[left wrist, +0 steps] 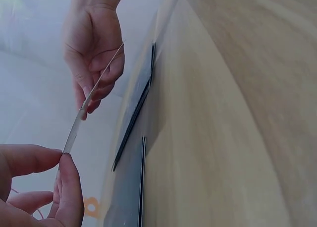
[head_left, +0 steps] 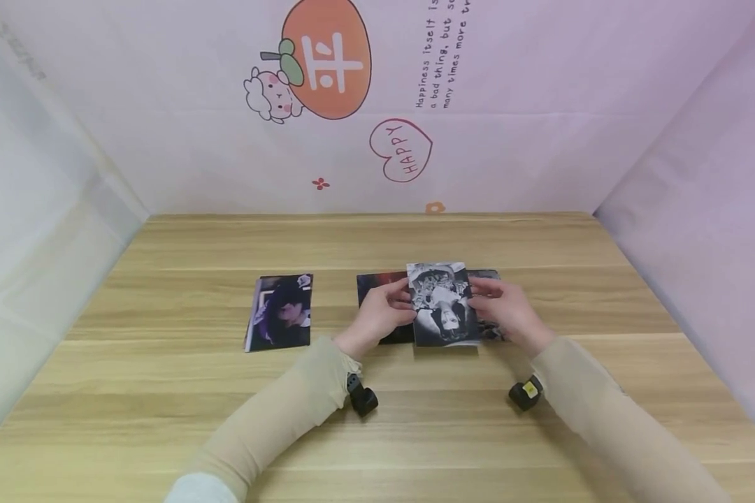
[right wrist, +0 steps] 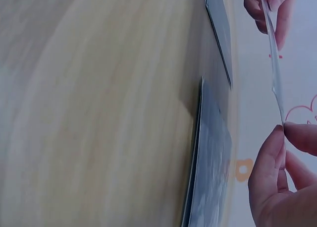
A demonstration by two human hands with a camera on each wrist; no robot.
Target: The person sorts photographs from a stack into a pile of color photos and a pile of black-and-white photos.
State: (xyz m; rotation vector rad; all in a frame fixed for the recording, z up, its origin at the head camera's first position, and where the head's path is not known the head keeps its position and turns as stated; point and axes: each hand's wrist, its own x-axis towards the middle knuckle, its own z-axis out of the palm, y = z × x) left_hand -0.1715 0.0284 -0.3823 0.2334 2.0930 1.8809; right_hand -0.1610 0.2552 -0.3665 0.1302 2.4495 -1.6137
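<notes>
Both hands hold a black-and-white photo card above the table, its picture upside down in the head view. My left hand pinches the left edge between thumb and fingers; my right hand pinches the right edge. Edge-on, the card looks thin and slightly bent in the left wrist view. Below it lie a dark photo card with some red on the left and a dark grey photo pile on the right, both partly hidden. Whether more than one card is held, I cannot tell.
Farther left on the wooden table lies a small, uneven pile of photo cards, its top one dark with purple. A white printed cloth rises behind the table, with pale cloth at both sides.
</notes>
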